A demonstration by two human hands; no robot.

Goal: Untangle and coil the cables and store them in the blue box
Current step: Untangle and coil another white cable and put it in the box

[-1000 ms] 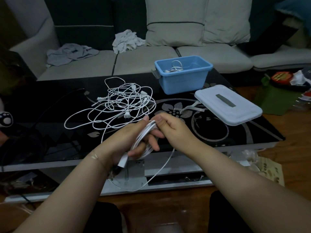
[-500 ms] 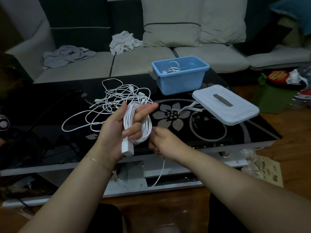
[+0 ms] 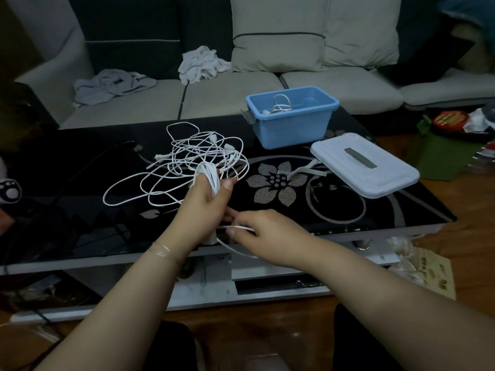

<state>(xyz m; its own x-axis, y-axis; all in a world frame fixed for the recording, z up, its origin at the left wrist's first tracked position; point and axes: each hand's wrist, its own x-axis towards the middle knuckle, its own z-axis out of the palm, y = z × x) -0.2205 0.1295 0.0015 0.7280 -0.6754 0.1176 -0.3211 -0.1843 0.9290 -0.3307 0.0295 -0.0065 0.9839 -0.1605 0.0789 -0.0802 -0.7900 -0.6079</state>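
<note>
a white cable coil (image 3: 209, 175) is held looped over the raised left hand (image 3: 206, 207), used as a former so the turns stay even. the loose tail is pinched by the right hand (image 3: 263, 232) just below, kept taut for winding. the remaining tangle (image 3: 187, 162) lies on the tabletop (image 3: 348, 210); the blue box (image 3: 292, 116) stands open behind, one cable inside.

From my feed the room is dim. The worktop (image 3: 348, 210) is black glass with a silver flower pattern on a pale frame. Behind the worktop runs a grey sofa (image 3: 227, 97) with two light cushions (image 3: 316, 33) and crumpled cloths (image 3: 112, 85) on its seat. Under and right of the worktop I see brown wooden floor (image 3: 471, 231).
</note>
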